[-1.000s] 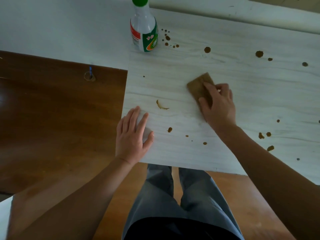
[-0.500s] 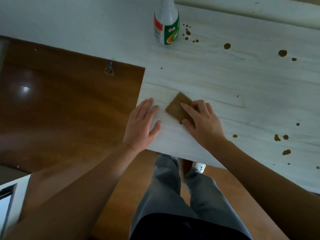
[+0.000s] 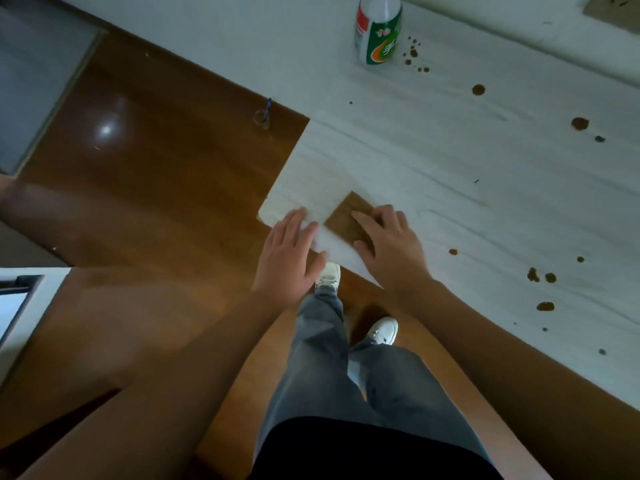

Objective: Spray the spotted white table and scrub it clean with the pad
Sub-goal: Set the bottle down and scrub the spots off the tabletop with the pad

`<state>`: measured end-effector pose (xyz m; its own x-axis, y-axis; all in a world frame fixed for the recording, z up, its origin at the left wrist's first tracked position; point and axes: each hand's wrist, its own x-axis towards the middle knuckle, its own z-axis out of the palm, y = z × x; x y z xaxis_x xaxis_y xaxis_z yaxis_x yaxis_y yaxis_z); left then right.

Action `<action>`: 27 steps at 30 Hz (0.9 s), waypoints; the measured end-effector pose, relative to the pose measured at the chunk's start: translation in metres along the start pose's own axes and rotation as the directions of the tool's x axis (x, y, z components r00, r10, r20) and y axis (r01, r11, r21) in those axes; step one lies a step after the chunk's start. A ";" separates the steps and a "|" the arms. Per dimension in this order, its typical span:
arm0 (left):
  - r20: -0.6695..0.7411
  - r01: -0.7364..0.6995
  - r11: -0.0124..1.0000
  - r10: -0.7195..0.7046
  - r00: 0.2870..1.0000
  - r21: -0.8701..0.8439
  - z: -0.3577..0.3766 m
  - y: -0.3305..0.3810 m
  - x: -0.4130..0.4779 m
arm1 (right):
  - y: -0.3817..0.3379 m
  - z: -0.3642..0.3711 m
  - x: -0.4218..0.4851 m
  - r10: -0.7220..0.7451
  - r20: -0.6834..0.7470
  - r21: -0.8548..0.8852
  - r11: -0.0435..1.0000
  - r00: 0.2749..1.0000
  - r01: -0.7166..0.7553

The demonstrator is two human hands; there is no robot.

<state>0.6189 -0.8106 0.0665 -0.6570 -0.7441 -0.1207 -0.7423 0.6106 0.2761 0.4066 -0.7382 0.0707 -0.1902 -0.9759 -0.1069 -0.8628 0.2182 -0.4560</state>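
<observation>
The white table [image 3: 450, 161] carries several brown spots, such as a round spot [image 3: 478, 89] near the back and a cluster of spots [image 3: 540, 275] at the right front. A brown scrub pad [image 3: 344, 218] lies flat near the table's front left corner. My right hand [image 3: 389, 247] presses on the pad with fingers laid over its right part. My left hand [image 3: 289, 254] rests flat on the table's corner edge, just left of the pad, holding nothing. A spray bottle [image 3: 378, 32] with a green and red label stands upright at the back; its top is cut off by the frame.
Brown wooden floor [image 3: 156, 174] lies left of and below the table. A small ring with a blue piece [image 3: 263, 116] sits on the floor near the wall. My legs and white shoes [image 3: 382, 330] stand at the table's front edge. A pale wall runs behind.
My right hand slid the pad from the table's middle toward the front left corner, next to my left hand. The smear and small spots near the corner are gone. The view tilted.
</observation>
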 end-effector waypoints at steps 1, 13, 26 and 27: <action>-0.004 0.008 1.000 -0.008 1.000 0.008 -0.001 0.001 0.002 | 0.005 -0.003 -0.005 -0.074 0.020 -0.003 0.997 0.997 0.074; -0.010 0.110 0.993 -0.110 0.994 0.050 0.008 0.016 -0.006 | 0.054 -0.023 -0.008 0.304 -0.160 0.025 0.952 0.939 -0.304; -0.093 -0.059 0.994 0.067 0.993 0.088 0.009 -0.002 0.029 | 0.066 -0.022 -0.040 0.162 -0.200 0.002 0.986 0.966 -0.165; -0.097 -0.068 0.993 0.077 0.992 0.091 0.006 -0.005 0.040 | 0.069 -0.024 -0.032 0.221 -0.219 0.009 0.975 0.950 -0.224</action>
<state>0.5953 -0.8416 0.0544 -0.6965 -0.7176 -0.0061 -0.7046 0.6822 0.1954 0.3416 -0.6918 0.0641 -0.4739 -0.8805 -0.0083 -0.7940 0.4314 -0.4284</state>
